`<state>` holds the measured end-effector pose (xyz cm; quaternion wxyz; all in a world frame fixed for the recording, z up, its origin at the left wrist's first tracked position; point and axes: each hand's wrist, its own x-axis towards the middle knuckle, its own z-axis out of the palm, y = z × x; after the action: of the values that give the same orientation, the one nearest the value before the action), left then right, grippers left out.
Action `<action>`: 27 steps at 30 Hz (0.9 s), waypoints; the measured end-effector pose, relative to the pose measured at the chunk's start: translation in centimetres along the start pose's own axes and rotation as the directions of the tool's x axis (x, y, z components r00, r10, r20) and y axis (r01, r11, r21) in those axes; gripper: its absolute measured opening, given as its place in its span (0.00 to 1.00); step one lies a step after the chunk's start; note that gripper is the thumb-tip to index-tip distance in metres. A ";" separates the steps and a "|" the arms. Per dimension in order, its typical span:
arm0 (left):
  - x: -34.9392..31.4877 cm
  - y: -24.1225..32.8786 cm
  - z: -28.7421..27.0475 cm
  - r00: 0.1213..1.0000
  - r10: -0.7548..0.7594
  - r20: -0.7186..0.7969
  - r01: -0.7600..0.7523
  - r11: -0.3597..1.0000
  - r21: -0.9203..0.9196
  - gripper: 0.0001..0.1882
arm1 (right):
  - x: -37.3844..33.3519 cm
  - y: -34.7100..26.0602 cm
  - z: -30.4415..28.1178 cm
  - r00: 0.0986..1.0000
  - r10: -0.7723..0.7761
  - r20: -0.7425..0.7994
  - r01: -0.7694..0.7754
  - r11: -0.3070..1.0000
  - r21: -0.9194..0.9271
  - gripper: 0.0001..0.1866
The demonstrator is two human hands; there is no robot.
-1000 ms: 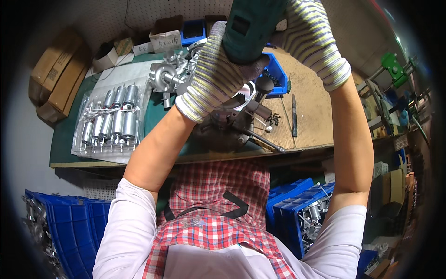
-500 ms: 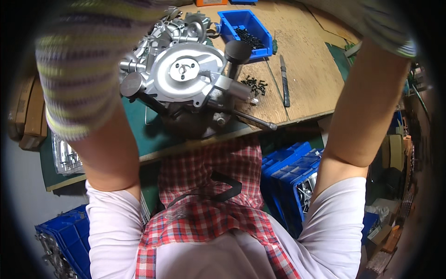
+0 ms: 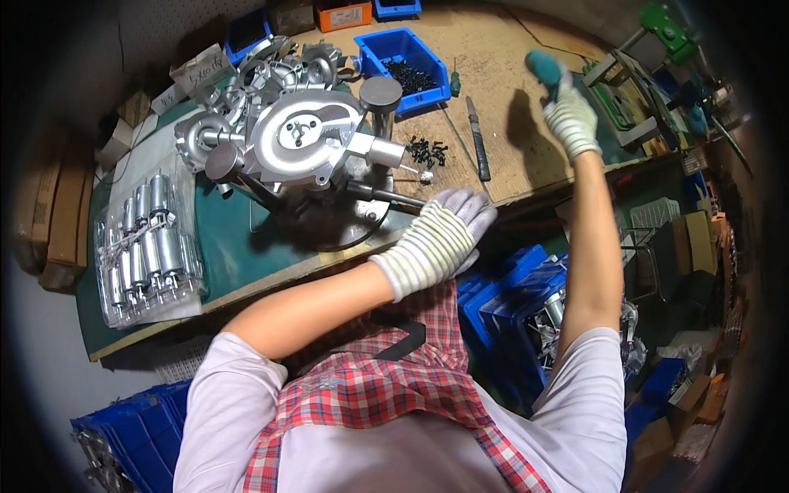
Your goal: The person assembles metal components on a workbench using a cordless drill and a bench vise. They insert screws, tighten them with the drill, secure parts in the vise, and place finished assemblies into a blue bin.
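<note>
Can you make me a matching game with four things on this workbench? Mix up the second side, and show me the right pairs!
Things:
1. Silver cylinders
2. Blue bin
3. Knife
4. Right hand

Matches:
A. Lying flat on the brown board
B. Gloved and holding a teal tool
C. Lying in rows at the left end of the bench
D. Has small black pieces inside

Right pairs: 1-C, 2-D, 3-A, 4-B

The head camera, left unit of a side-by-side fisheye pair, faces downward and forward from the wearer's head. The plaid apron (image 3: 362, 403) lies close, at lower centre; the worktop (image 3: 234, 246) lies farther out, across the upper half. Straight edges bend toward the dark rim.
</note>
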<state>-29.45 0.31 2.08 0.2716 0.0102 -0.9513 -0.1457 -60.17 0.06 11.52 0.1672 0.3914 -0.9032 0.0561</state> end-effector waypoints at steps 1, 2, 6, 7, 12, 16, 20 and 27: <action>-0.5 -0.7 2.0 0.999 -0.033 -0.009 0.033 0.998 0.044 0.25 | -1.3 -0.9 0.6 0.999 -0.029 0.024 0.030 0.999 -0.022 0.40; -0.7 -0.9 2.7 0.998 -0.044 0.037 0.040 0.994 0.105 0.22 | -2.2 -1.1 2.0 0.996 -0.090 0.019 0.091 0.993 -0.072 0.39; 0.5 0.1 3.1 0.962 -0.184 0.204 0.144 0.970 0.198 0.11 | -4.3 -1.6 6.1 0.986 -0.153 0.074 0.166 0.955 -0.247 0.36; 0.9 0.7 2.7 0.940 -0.236 0.246 0.191 0.962 0.193 0.09 | -4.3 -1.0 7.7 0.989 -0.129 0.076 0.145 0.953 -0.266 0.34; 0.7 1.7 1.1 0.922 -0.273 0.276 0.240 0.959 0.147 0.10 | -5.3 -1.5 8.7 0.985 -0.168 -0.026 0.155 0.952 -0.266 0.35; -6.0 4.5 -3.8 0.861 -0.234 0.451 0.176 0.970 0.167 0.12 | -5.4 -1.5 8.6 0.987 -0.161 -0.003 0.156 0.960 -0.234 0.35; -13.6 3.9 -9.0 0.730 -0.353 0.586 0.250 0.935 0.252 0.14 | -4.9 0.6 9.0 0.987 -0.160 0.008 0.159 0.972 -0.172 0.35; -14.2 -1.8 -12.4 0.658 -0.691 -0.299 0.642 0.723 -0.256 0.29 | -16.5 -14.2 -4.3 0.861 -0.380 0.339 -0.184 0.389 0.903 0.36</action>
<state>-11.04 -3.37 4.30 0.3751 0.3685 -0.7993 -0.2910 -38.25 2.65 9.47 -0.3108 0.4724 -0.7041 0.4296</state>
